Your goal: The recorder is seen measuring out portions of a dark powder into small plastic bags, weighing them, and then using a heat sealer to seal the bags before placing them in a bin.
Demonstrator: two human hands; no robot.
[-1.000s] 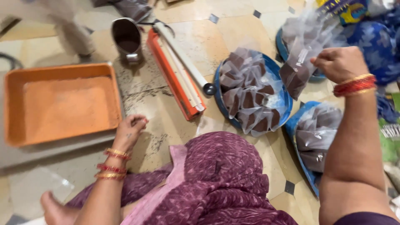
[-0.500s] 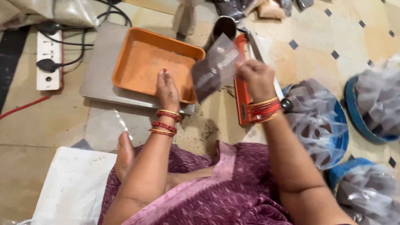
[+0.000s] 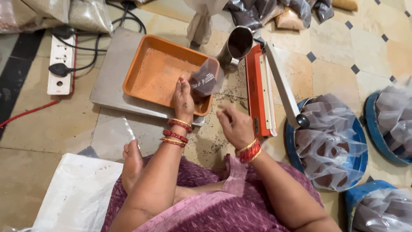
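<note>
Head view: left hand [image 3: 183, 96] pinches a small filled pouch [image 3: 205, 79] over the orange tray's [image 3: 150, 45] right rim. The pouch tilts up and right from that grip. Right hand [image 3: 235, 125], empty and loosely spread, hovers nearby.

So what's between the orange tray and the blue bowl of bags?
In the head view, the orange heat sealer with its raised white arm lies between orange tray and blue bowl.
</note>
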